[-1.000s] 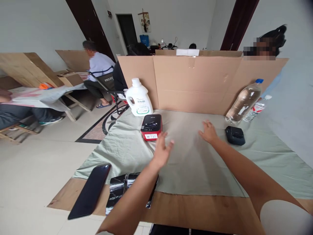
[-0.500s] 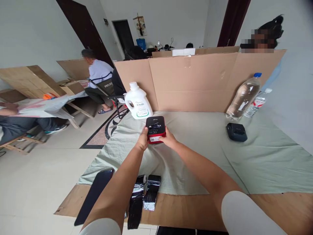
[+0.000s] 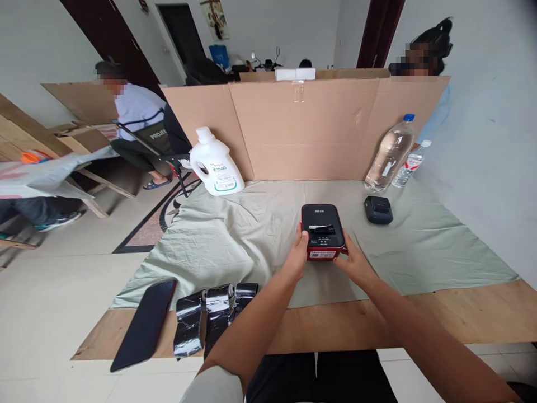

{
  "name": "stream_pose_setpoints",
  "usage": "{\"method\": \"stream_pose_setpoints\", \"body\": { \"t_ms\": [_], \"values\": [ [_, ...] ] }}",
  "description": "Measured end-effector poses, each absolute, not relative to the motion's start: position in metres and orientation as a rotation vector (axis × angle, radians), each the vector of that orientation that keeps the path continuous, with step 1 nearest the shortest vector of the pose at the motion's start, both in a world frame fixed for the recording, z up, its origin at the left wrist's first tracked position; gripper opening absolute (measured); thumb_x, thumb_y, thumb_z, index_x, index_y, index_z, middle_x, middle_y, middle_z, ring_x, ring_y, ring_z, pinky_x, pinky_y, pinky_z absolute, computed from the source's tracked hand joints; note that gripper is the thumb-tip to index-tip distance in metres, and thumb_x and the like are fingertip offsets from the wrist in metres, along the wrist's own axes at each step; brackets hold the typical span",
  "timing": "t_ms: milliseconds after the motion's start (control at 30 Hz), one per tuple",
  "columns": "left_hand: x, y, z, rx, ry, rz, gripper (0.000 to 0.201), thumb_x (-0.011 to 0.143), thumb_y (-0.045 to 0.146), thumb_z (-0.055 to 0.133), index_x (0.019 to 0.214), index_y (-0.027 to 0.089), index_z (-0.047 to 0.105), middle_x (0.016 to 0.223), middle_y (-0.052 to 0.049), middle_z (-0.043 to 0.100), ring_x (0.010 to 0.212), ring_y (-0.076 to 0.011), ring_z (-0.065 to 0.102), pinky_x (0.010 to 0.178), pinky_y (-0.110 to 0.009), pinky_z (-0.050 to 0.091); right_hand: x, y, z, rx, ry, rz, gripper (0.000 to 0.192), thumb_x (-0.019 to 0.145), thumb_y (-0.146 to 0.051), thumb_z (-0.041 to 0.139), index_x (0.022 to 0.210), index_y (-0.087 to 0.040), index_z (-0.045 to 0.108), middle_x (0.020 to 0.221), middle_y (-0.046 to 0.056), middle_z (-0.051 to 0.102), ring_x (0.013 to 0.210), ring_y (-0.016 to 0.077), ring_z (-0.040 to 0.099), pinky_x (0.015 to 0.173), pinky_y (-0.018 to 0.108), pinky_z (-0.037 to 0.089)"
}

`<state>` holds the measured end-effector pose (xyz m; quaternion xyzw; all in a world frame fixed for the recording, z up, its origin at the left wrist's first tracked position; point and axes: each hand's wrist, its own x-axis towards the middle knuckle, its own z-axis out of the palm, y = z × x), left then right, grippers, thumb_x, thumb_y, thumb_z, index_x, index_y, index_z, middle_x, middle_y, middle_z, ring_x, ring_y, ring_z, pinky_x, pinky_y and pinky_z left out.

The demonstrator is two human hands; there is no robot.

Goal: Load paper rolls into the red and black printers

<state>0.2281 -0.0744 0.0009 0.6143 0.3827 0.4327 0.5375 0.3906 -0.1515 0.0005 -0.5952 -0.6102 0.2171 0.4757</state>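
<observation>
Head view shows the left hand (image 3: 298,254) and the right hand (image 3: 356,264) clasping a small boxy label printer with a black top and red base (image 3: 322,232) from either side, fingers partly curled against its flanks and thumbs near the front edge. It sits on the pale green cloth (image 3: 235,235) near the middle of the table, and looks like a rigid plastic block, fairly light but smooth-sided, so a two-sided hold low on the red base seems the surest grip. Right of the printer lies a small black device (image 3: 378,210); behind that stand two clear plastic water bottles (image 3: 389,154) against the cardboard screen (image 3: 302,129). Far left of the printer stands a white detergent jug (image 3: 215,164). Nearer the person and left of the printer lie crumpled black glossy film rolls (image 3: 213,313) and a dark phone (image 3: 145,324) on the wooden table edge (image 3: 470,313).
</observation>
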Motion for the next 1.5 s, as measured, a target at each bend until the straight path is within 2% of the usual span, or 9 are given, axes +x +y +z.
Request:
{"method": "stream_pose_setpoints", "body": {
  "t_ms": [167,333,400,533,667,833,1267,1400,1500],
  "values": [
    [0.227,-0.086,-0.005,1.232,0.939,0.93,0.064,0.095,0.059,0.03,0.15,0.027,0.026,0.159,-0.001,0.019,0.146,-0.0221,0.018,0.12,-0.042,0.023,0.392,-0.163,-0.019,-1.45,-1.46,0.477,0.078,0.079,-0.035,0.061,0.149,-0.027,0.027,0.138,0.01,0.052,0.119,0.0305,0.056,0.092,0.048,0.053],
    [0.221,-0.081,-0.001,1.058,0.845,0.999,0.063,0.091,0.061,0.041,0.144,0.028,0.039,0.156,0.0,0.03,0.146,-0.0247,0.019,0.121,-0.041,0.017,0.39,-0.156,-0.01,-1.472,-1.343,0.458,0.076,0.08,-0.049,0.064,0.146,-0.026,0.033,0.148,0.011,0.039,0.136,0.0327,0.036,0.107,0.057,0.037],
    [0.222,-0.072,0.001,1.015,0.783,1.049,0.062,0.09,0.057,0.045,0.144,0.027,0.039,0.155,-0.001,0.033,0.146,-0.0247,0.02,0.12,-0.041,0.017,0.389,-0.147,0.0,-1.495,-1.318,0.381,0.064,0.085,-0.052,0.057,0.14,-0.026,0.041,0.152,0.011,0.032,0.141,0.0312,0.029,0.111,0.058,0.031],
    [0.224,-0.051,0.001,1.053,0.618,1.077,0.056,0.079,0.035,0.058,0.134,0.026,0.053,0.157,0.002,0.028,0.147,-0.0253,0.014,0.119,-0.038,0.017,0.379,-0.132,0.009,-1.4,-1.336,0.18,0.035,0.095,-0.044,0.04,0.104,-0.024,0.066,0.146,0.008,0.043,0.136,0.0255,0.037,0.112,0.053,0.029],
    [0.224,-0.043,-0.002,1.097,0.547,1.045,0.052,0.064,0.018,0.055,0.115,0.025,0.067,0.157,0.005,0.025,0.147,-0.0275,0.014,0.118,-0.039,0.02,0.37,-0.13,-0.002,-1.342,-1.345,-0.024,0.026,0.091,-0.037,0.049,0.079,-0.021,0.066,0.142,0.007,0.047,0.13,0.0266,0.043,0.108,0.052,0.034],
    [0.223,-0.042,-0.003,1.109,0.521,1.033,0.052,0.059,0.014,0.052,0.107,0.025,0.069,0.156,0.006,0.027,0.146,-0.0284,0.017,0.116,-0.039,0.022,0.367,-0.131,-0.013,-1.333,-1.362,-0.12,0.013,0.086,-0.029,0.055,0.082,-0.021,0.065,0.142,0.009,0.044,0.128,0.0277,0.044,0.103,0.05,0.039],
    [0.226,-0.038,-0.007,1.205,0.559,1.021,0.057,0.057,0.016,0.048,0.112,0.025,0.063,0.154,0.006,0.027,0.145,-0.027,0.018,0.117,-0.04,0.021,0.366,-0.13,-0.015,-1.35,-1.305,-0.047,0.022,0.086,-0.03,0.052,0.105,-0.021,0.058,0.137,0.013,0.046,0.128,0.0289,0.044,0.105,0.057,0.037],
    [0.226,-0.038,-0.007,1.139,0.529,0.985,0.081,0.056,0.014,0.049,0.136,0.029,0.045,0.147,0.002,0.04,0.138,-0.0274,0.032,0.113,-0.044,0.028,0.365,-0.129,-0.017,-1.342,-1.289,-0.054,0.027,0.085,-0.029,0.053,0.112,-0.022,0.055,0.139,0.013,0.045,0.129,0.0285,0.043,0.105,0.057,0.037],
    [0.227,-0.037,-0.007,1.12,0.511,1.012,0.092,0.055,0.012,0.05,0.144,0.031,0.033,0.149,0.002,0.039,0.139,-0.0254,0.031,0.113,-0.042,0.028,0.363,-0.128,-0.018,-1.332,-1.269,-0.052,0.031,0.085,-0.029,0.053,0.115,-0.022,0.053,0.142,0.013,0.042,0.131,0.0287,0.041,0.106,0.057,0.036]
  ]
}}
